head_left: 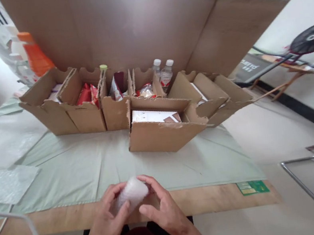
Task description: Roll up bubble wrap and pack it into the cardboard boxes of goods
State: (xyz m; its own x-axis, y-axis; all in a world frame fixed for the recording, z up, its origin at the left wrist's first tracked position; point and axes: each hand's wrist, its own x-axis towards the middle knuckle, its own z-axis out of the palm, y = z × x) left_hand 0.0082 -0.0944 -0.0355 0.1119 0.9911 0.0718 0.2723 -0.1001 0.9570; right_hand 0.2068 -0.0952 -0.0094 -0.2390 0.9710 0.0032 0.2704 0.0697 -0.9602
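Note:
A small whitish roll of bubble wrap (134,193) is held up just over the table's front edge. What may be inside it cannot be made out. My left hand (111,212) grips its left end, the thumb pressed along the near side. On the other end, the curved fingers of my right hand (162,207) rest against the far side, while the right thumb stands a little apart below. Beyond my hands sits an open cardboard bin (163,134) with a white box (152,116) inside.
Several cardboard bins (87,119) line the table's back, holding red packets (87,94) and other goods. Plastic bottles (166,75) stand behind them, before a tall cardboard panel (117,27). Flat bubble-wrap sheets (2,181) lie left. A white cable (33,232) hangs at front left.

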